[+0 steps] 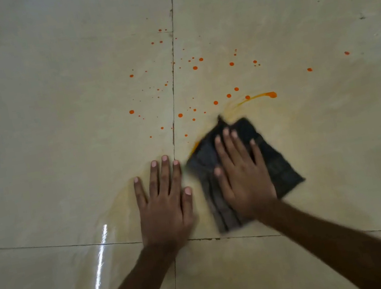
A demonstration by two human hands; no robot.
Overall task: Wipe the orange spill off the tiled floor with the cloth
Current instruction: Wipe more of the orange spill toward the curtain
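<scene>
Tiled floor (52,117), glossy cream with dark grout lines, fills the view. Orange spill (271,95) lies across its centre as scattered drops, with one curved streak and faint yellowish smears nearer the person. A dark grey folded cloth (276,162), slightly blurred, lies flat on the floor at the near edge of the drops. The right hand (243,175) presses on it, fingers straight. The left hand (166,199) rests flat on the tile just beside the cloth, fingers spread.
</scene>
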